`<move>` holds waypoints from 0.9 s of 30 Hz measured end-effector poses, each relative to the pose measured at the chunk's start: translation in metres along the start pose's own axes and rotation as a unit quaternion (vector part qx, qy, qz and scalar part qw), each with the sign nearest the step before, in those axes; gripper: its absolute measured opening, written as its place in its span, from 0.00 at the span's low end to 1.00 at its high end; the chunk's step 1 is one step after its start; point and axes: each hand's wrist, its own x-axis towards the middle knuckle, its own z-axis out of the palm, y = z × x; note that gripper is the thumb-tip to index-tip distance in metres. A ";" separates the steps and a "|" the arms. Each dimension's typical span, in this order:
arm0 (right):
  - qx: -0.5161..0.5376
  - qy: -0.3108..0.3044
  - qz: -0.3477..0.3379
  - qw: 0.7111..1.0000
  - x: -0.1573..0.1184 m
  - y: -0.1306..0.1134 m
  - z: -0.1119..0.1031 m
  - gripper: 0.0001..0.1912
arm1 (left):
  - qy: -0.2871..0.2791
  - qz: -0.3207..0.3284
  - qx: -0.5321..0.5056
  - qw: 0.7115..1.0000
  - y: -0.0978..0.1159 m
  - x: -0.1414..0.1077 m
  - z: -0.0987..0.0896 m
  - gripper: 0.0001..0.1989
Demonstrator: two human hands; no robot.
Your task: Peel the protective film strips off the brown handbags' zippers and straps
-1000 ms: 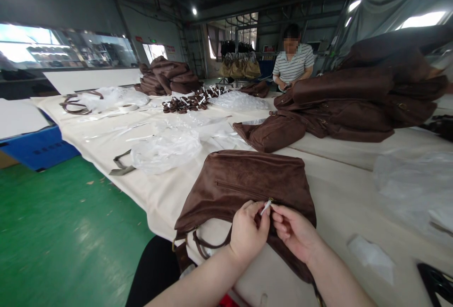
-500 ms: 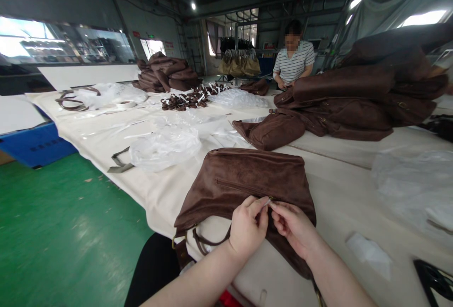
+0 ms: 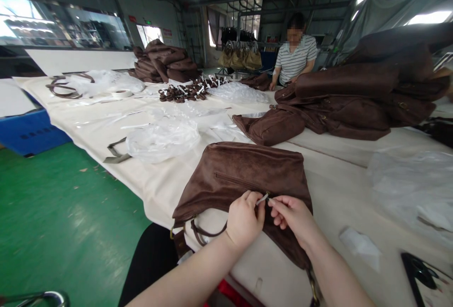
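Note:
A brown handbag (image 3: 255, 163) lies flat on the covered table in front of me, its long zipper running across the upper panel. At the zipper's right end, my left hand (image 3: 245, 217) pinches a small pale strip (image 3: 262, 199) between thumb and forefinger. Close beside it, my right hand (image 3: 292, 217) has thumb and fingertips pressed together at the strip's other end; what exactly they grip is too small to make out. A brown strap (image 3: 208, 232) loops at the bag's lower left, and a brass-coloured clasp (image 3: 313, 288) hangs by my right forearm.
More brown bags (image 3: 347, 102) are heaped at the right, with another pile (image 3: 164, 62) at the back left. Clear plastic wrapping (image 3: 163, 139) and a bundle of tagged brown straps (image 3: 184, 91) lie on the table. A phone-like object (image 3: 424, 276) rests at lower right. A co-worker (image 3: 296, 57) stands opposite.
My hands have drawn slightly apart, and more of the pale strip shows between them. The co-worker's hands have moved apart, one now down on the table. My view has shifted slightly.

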 end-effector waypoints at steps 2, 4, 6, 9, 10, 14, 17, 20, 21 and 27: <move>0.005 0.001 -0.006 1.000 0.001 0.001 0.001 0.14 | -0.009 -0.023 -0.019 1.000 -0.001 0.002 -0.001 0.08; 0.001 0.001 -0.011 1.000 0.002 0.002 0.001 0.13 | -0.019 -0.038 -0.038 0.998 -0.003 0.004 -0.001 0.08; -0.013 0.000 -0.012 1.000 0.003 0.004 0.002 0.13 | -0.028 -0.060 -0.063 0.996 -0.005 0.006 0.000 0.09; -0.039 -0.006 -0.008 0.999 0.005 0.007 0.004 0.11 | -0.069 -0.108 -0.144 0.981 -0.011 0.010 0.003 0.09; -0.047 -0.009 -0.004 0.999 0.006 0.009 0.005 0.11 | -0.092 -0.129 -0.183 0.970 -0.014 0.011 0.004 0.09; -0.053 -0.014 0.000 0.998 0.011 0.013 0.008 0.10 | -0.156 -0.173 -0.312 0.921 -0.021 0.013 0.010 0.10; -0.042 -0.008 -0.008 0.999 0.015 0.014 0.010 0.10 | -0.145 -0.141 -0.312 0.928 -0.022 0.013 0.011 0.11; -0.024 0.010 0.007 1.000 0.016 0.014 0.011 0.11 | -0.118 -0.120 -0.284 0.944 -0.019 0.012 0.009 0.12; -0.016 0.017 0.013 1.000 0.016 0.014 0.011 0.11 | -0.111 -0.118 -0.276 0.948 -0.018 0.012 0.008 0.12; 0.054 0.015 0.022 0.998 0.013 0.009 0.010 0.13 | -0.104 -0.094 -0.246 0.959 -0.012 0.009 0.003 0.16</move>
